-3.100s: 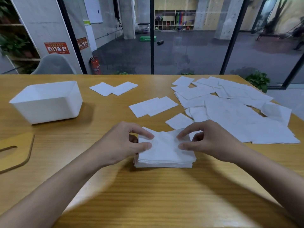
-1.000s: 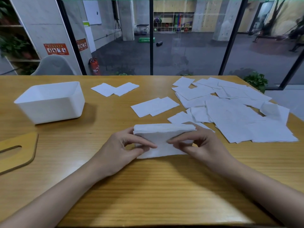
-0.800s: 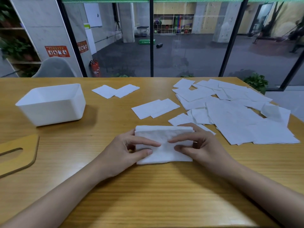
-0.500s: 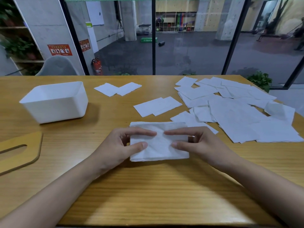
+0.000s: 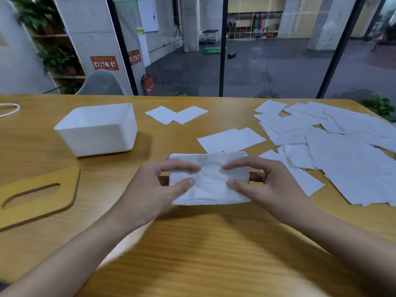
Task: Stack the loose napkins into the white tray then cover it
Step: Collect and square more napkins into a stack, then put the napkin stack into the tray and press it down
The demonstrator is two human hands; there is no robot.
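**Right now: both hands on the napkin stack (image 5: 211,181), tray empty as far as I can see**

From my remote seat I start at the fingers (image 5: 182,167). The left hand (image 5: 150,189) has its index finger and thumb laid over the top sheet at the stack's left end. The other fingers curl in at that edge, so the hand grips the pile. The right hand (image 5: 272,187) mirrors it at the right end, with index and thumb on top and the remaining fingers tucked against the side. The top sheet is crumpled between the two thumbs. The stack's near edge shows several layers. I cannot tell whether it rests on the counter (image 5: 214,254) or is raised just off it.

Further out, the white tray (image 5: 96,133) stands upright to the left and beyond the hands, well apart from the stack. What I can see of its inside holds no napkins. The wooden lid (image 5: 66,189) with its oval slot lies flat at the left, nearer to me than the tray.

Two overlapping napkins (image 5: 231,140) lie just beyond the stack, and another pair (image 5: 175,114) sits farther back. A wide spread of loose napkins (image 5: 342,157) covers the right side of the counter.
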